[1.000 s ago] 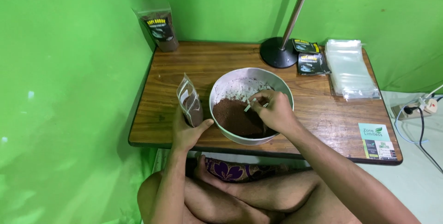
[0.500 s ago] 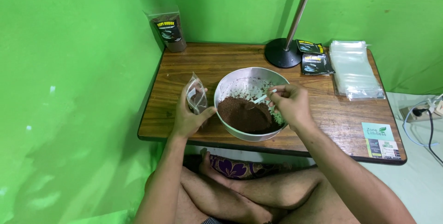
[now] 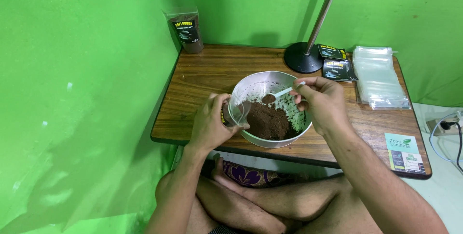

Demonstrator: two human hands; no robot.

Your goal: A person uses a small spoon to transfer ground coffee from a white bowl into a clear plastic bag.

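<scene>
Filling step: left hand [image 3: 208, 125] grips open clear pouch [image 3: 237, 111] at bowl [image 3: 251, 87] rim, right hand [image 3: 322, 100] pinches loaded white spoon [image 3: 281, 93] w/ brown powder [image 3: 271, 120]; next needs steady tip into pouch.

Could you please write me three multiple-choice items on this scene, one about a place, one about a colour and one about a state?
1. Where does the stack of clear bags lie?
A. at the table's far right
B. on the floor
C. in the bowl

2. What colour is the wall?
A. white
B. green
C. blue

3. What state is the spoon in?
A. empty
B. lying on the table
C. loaded with brown powder

Answers: 1 A, the bags lie on the wooden table beside the lamp base. 2 B, green all around. 3 C, the right hand holds the spoon over the bowl with powder on it, while the left hand tips a small clear pouch toward it.
</scene>
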